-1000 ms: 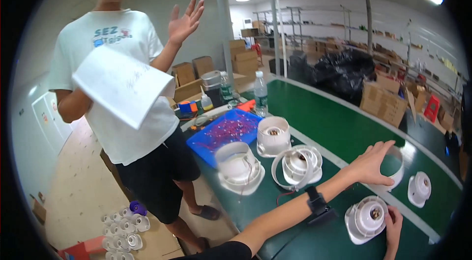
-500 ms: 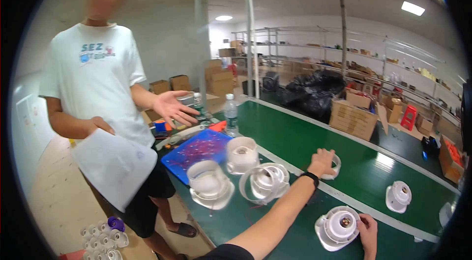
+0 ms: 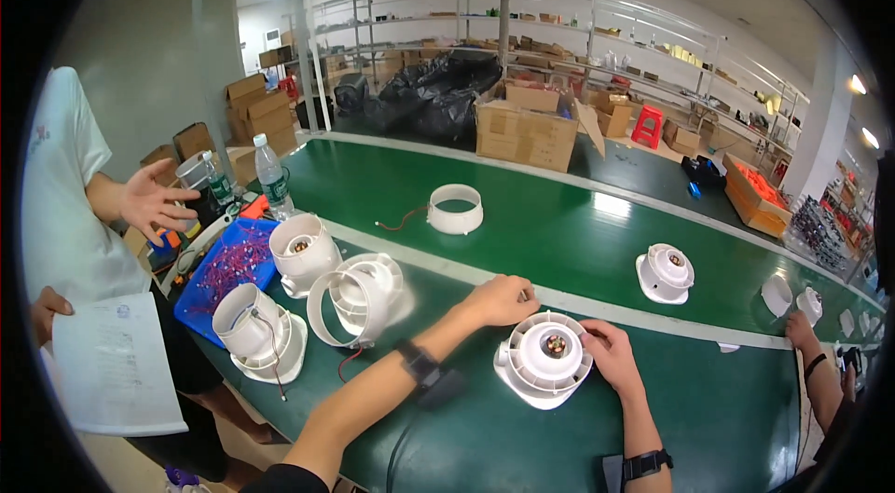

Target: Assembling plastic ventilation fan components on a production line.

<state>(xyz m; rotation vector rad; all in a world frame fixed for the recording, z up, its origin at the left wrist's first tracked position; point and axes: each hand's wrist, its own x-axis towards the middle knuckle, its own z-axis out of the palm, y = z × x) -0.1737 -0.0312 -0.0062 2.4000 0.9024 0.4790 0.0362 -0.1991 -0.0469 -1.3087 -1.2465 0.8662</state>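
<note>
A round white plastic fan housing (image 3: 547,360) with a small motor in its middle lies on the green table (image 3: 559,232) in front of me. My right hand (image 3: 612,355) rests against its right rim, fingers curled on the edge. Just left of and above the housing, my left hand (image 3: 501,298) rests on the table in a loose fist, touching the white strip, with nothing seen in it. A dark watch sits on each wrist.
Three more white housings (image 3: 359,295) stand to my left, beside a blue tray (image 3: 227,266) of red wires. A white ring (image 3: 456,209) and another housing (image 3: 666,271) lie farther off. A person in a white shirt holds a paper (image 3: 114,362) at left. Another person's hand (image 3: 800,329) reaches in at right.
My view has swung right, away from the standing person. My left hand pulled back from the far side of the table to beside the near housing, and my right hand stayed on that housing.
</note>
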